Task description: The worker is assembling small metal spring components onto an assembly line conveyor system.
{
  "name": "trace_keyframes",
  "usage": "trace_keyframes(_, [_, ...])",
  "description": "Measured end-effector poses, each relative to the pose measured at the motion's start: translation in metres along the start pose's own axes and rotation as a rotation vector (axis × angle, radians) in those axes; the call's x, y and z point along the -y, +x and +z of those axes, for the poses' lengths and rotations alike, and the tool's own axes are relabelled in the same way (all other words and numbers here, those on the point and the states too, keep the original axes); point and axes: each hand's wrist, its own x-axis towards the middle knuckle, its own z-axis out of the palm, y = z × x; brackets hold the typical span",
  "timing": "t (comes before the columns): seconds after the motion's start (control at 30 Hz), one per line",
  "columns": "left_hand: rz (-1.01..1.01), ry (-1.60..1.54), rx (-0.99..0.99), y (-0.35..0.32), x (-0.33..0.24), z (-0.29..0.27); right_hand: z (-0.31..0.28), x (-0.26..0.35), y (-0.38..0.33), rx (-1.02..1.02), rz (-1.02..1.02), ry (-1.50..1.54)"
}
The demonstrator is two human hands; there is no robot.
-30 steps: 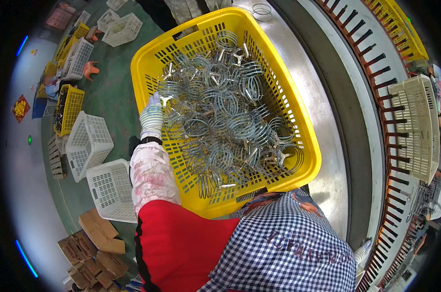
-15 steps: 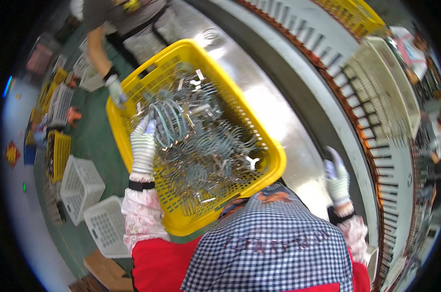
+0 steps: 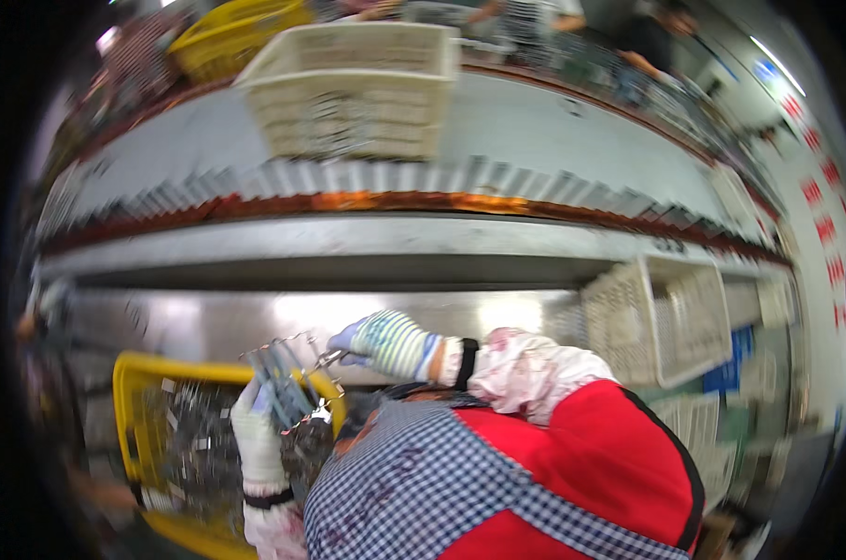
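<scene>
My left hand (image 3: 258,439), in a striped knit glove, is closed around a bundle of bent grey metal wire pieces (image 3: 287,387) with shiny ends. The bundle is held up over the right side of a yellow plastic basket (image 3: 126,425). More of the same wire pieces (image 3: 194,439) lie tangled in that basket, smeared by motion. To the right of the bundle, my right hand (image 3: 395,343), also gloved, pinches a shiny metal end at the bundle's edge. Whether that piece is still among the others I cannot tell.
A steel worktop (image 3: 199,322) runs in front of me. Beyond it is a long bench edge with a row of upright metal strips (image 3: 497,177). A cream crate (image 3: 367,112) stands on the bench, another white crate (image 3: 661,322) at the right. People work on the far side.
My view has swung to the right, so the yellow basket now sits at the lower left. My left hand has lifted the wire bundle out of the basket, and my right hand has come in to it.
</scene>
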Motion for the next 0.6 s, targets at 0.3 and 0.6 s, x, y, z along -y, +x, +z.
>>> trace_keyframes(0.3, [0.095, 0.407, 0.239, 0.142, 0.083, 0.044, -0.07, -0.102, -0.078, -0.892, 0.622, 0.549])
trace_keyframes(0.6, [0.194, 1.465, 0.331, 0.171, 0.157, 0.011, -0.241, -0.17, -0.219, -1.798, 0.537, 0.428])
